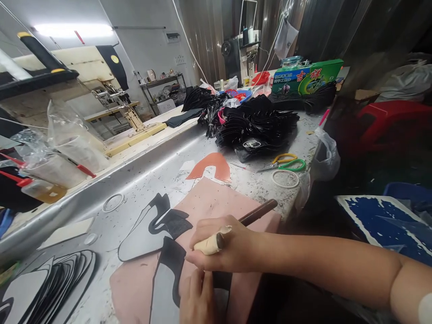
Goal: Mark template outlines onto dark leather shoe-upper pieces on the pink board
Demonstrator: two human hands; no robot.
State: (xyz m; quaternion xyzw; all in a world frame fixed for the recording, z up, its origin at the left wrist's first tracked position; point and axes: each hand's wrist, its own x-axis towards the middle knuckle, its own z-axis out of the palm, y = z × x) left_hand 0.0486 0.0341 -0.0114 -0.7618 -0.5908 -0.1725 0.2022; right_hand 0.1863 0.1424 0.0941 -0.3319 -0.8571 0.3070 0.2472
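Note:
My right hand (229,245) is closed around a hand tool with a cream wrapped handle (207,245) and a dark end; its working tip is hidden. A brown rod-like handle (259,212) sticks out behind the same hand; whether it is gripped I cannot tell. Just below, my left hand (197,299) rests with fingers stretched on a grey, black-edged cut piece (165,279). That piece lies on a pink board (135,288). A second grey piece with black curved parts (145,234) overlaps the board's left edge.
Stacked black-edged pieces (72,279) lie at the lower left. Beyond the board are an orange curved piece (212,165), scissors (286,162), a white ring (285,178) and black shiny bundles (259,126). A sewing machine (77,76) stands left; the table edge runs along the right.

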